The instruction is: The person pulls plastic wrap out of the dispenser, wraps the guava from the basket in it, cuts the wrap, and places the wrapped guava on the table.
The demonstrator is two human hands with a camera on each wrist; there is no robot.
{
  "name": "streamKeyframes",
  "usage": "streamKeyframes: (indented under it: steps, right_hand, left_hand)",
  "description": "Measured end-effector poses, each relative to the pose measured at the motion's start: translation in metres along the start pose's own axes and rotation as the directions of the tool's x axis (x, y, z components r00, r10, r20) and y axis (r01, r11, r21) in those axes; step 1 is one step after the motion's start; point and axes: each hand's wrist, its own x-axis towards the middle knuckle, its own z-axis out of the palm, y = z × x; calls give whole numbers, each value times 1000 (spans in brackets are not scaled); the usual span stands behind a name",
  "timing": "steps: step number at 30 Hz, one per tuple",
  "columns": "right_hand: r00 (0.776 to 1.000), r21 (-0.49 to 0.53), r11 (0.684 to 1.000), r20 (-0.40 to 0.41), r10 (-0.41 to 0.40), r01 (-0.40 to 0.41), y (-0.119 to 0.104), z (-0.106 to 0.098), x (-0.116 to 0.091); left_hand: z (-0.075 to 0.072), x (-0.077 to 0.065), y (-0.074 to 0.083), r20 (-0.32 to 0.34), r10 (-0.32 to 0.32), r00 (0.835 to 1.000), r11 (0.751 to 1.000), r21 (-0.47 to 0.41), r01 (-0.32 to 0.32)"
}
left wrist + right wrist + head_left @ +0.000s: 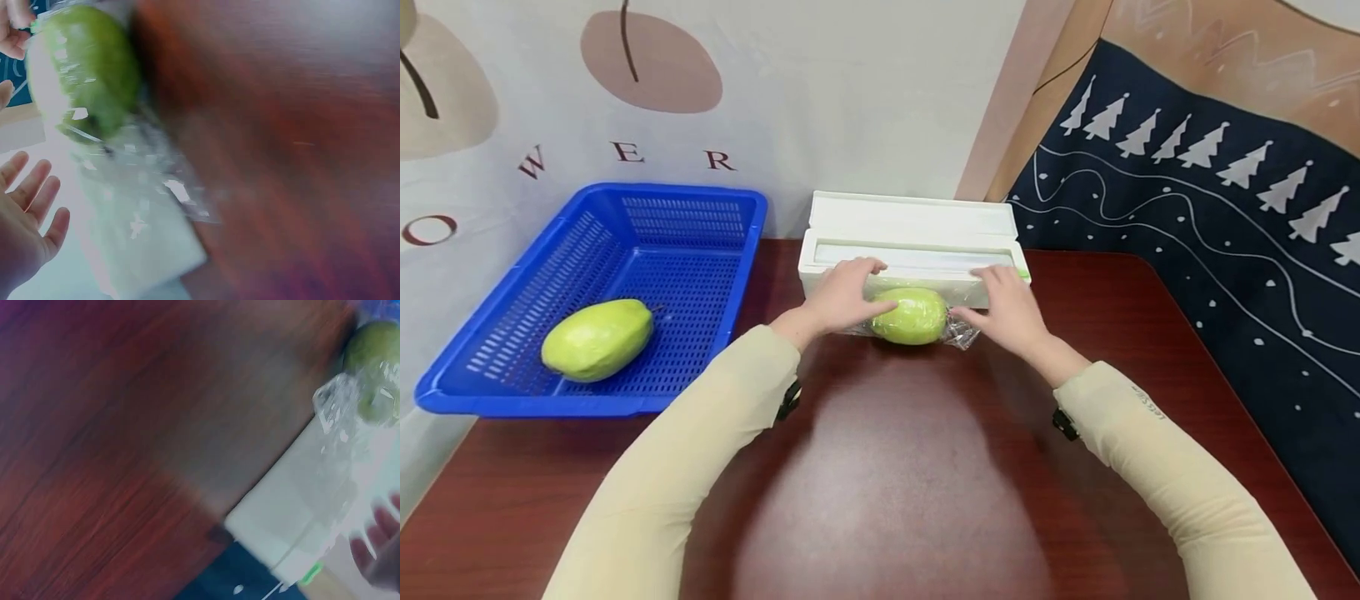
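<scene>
A yellow-green papaya (912, 317) wrapped in clear cling film (961, 332) lies on the table against the front of a white cling film dispenser box (913, 215). My left hand (841, 293) is at the papaya's left, fingers extended over the box's front edge and thumb by the fruit. On the other side, my right hand (1011, 312) is spread, its thumb close to the bunched film end. In the left wrist view, loose film trails from the papaya (103, 69) across the box front. Whether either thumb touches the film cannot be told.
A blue plastic basket (692, 404) stands to the left with an apparently unwrapped papaya (598, 340) in it. The box's lid is raised towards the printed wall cloth (865, 100). A dark cloth with white trees (1210, 217) hangs along the table's right side.
</scene>
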Motion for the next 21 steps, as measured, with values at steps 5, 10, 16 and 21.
streamKeyframes:
  steps: [5, 10, 16, 21]
  right_hand:
    - [978, -24, 990, -163, 133, -138, 25, 1, 7]
    - [949, 35, 950, -54, 311, -309, 50, 2, 12]
    - [931, 156, 925, 180, 317, -345, 74, 1, 19]
    - [928, 241, 915, 268, 258, -324, 89, 2, 20]
  left_hand:
    - [-6, 28, 19, 2, 34, 999, 998, 50, -34]
    - [-3, 53, 36, 12, 85, 996, 992, 93, -85]
    - [-1, 72, 49, 16, 107, 994, 993, 53, -108]
    - [1, 83, 54, 19, 113, 993, 993, 23, -113]
